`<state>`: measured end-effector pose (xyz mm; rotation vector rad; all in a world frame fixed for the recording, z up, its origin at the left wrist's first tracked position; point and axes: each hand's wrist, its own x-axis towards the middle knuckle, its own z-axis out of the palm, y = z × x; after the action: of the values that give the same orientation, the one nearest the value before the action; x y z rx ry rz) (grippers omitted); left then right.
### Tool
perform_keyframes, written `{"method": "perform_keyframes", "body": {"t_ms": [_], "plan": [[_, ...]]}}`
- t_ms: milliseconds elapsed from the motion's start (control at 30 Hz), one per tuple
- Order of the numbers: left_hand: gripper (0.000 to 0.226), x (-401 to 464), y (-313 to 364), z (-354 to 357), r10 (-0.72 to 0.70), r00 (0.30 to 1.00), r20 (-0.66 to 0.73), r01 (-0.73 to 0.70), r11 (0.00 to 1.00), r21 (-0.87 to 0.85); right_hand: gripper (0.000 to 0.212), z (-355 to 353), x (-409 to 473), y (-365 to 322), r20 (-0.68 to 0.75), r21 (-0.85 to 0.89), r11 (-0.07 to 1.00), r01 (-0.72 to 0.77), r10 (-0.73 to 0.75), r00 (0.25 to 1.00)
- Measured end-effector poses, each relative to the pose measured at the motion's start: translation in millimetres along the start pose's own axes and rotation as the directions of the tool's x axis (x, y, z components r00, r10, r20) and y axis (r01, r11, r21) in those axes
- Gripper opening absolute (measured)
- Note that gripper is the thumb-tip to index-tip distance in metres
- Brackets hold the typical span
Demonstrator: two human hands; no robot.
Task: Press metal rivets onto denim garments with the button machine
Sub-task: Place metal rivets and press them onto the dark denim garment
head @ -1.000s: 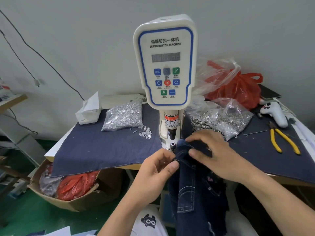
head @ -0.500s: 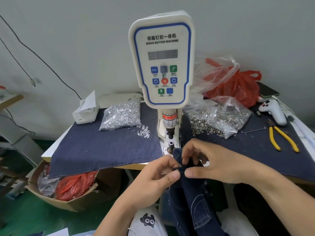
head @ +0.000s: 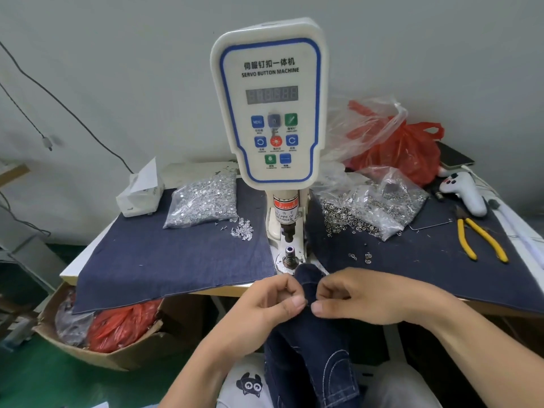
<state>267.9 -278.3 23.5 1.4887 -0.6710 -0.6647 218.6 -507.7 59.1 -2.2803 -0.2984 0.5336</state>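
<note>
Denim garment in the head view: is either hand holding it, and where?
Both. The left hand and right hand pinch the denim garment at its folded top edge, thumbs and fingers either side, just in front of the button machine.

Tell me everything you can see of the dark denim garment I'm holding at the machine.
The dark blue denim garment has pale contrast stitching, some in curved lines. It hangs down toward the lap, its top edge bunched into a fold just in front of the machine's lower die post, not yet over it. The left hand and right hand pinch that fold from either side. No rivet is discernible on it.
</note>
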Motion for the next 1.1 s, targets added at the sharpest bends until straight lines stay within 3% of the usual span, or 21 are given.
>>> {"method": "perform_keyframes", "body": {"t_ms": [100,300,367,433,500,700,867,967,1100], "plan": [[0.025,0.4,-11.0,6.2,-0.016,0.994,-0.105,0.006,0.996,-0.092,0.025,0.7,3.9,2.8,-0.114,0.007,0.999,0.045,-0.044,0.992],[0.025,6.4,-21.2,12.6,-0.092,0.981,-0.169,0.107,0.991,0.081,0.019,2.7,20.9,14.8,-0.251,0.147,0.989,0.024,0.014,0.968],[0.028,7.5,-24.0,10.4,-0.107,0.965,-0.241,0.137,0.985,0.109,0.020,-17.0,31.6,33.9,-0.517,0.159,0.986,-0.051,0.127,0.847],[0.030,8.8,-26.6,4.2,-0.119,0.957,-0.265,0.150,0.983,0.103,0.022,-39.6,42.0,55.7,-0.754,0.030,0.951,-0.308,0.224,0.618],[0.026,11.9,-28.2,-2.4,-0.107,0.947,-0.302,0.155,0.979,0.136,0.021,-50.6,54.4,78.2,-0.813,-0.115,0.853,-0.509,0.214,0.542],[0.022,30.5,-22.2,-22.7,-0.019,0.893,-0.450,0.181,0.930,0.319,0.022,-49.3,76.8,93.6,-0.822,-0.290,0.724,-0.626,0.146,0.550],[0.036,36.8,-15.1,-45.6,-0.081,0.712,-0.697,0.360,0.895,0.264,0.022,-47.8,77.7,90.1,-0.789,-0.367,0.688,-0.627,0.127,0.601],[0.030,43.5,-16.3,-66.1,-0.047,0.622,-0.782,0.486,0.806,0.338,0.020,-52.5,80.1,86.9,-0.765,-0.350,0.687,-0.637,0.183,0.617],[0.018,62.7,-16.3,-82.5,-0.005,0.576,-0.817,0.606,0.673,0.424,0.018,-52.7,82.4,83.4,-0.762,-0.315,0.700,-0.641,0.216,0.610]]}}
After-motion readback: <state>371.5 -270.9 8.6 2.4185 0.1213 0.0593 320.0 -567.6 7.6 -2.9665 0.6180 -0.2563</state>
